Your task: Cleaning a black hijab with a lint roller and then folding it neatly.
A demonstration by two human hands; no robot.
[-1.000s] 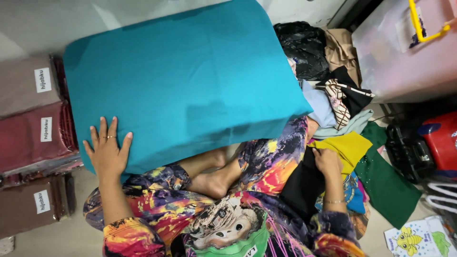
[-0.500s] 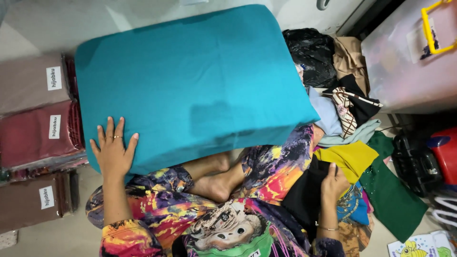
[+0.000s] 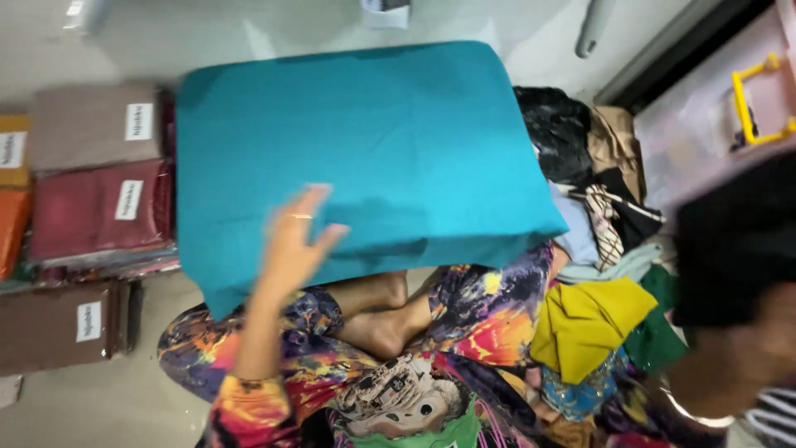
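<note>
A large teal cloth (image 3: 365,149) lies folded flat on the floor in front of my crossed legs. My left hand (image 3: 294,241) is lifted just above its near edge, fingers spread, blurred and holding nothing. At the far right my right hand (image 3: 759,348) is raised close to the camera, blurred, and grips a black cloth (image 3: 734,241) that hangs in front of the clothes pile. A yellow cloth (image 3: 589,319) lies on top of that pile beside my right knee.
Wrapped fabric packs with white labels are stacked at the left: beige (image 3: 91,124), maroon (image 3: 99,207), brown (image 3: 58,323) and orange (image 3: 12,224). A heap of mixed clothes (image 3: 597,191) fills the right side. A pink plastic bin (image 3: 713,124) with a yellow latch stands at the top right.
My left hand has lifted off the teal cloth's near left corner and moved right. My right hand has risen from the clothes pile with a black cloth in it.
</note>
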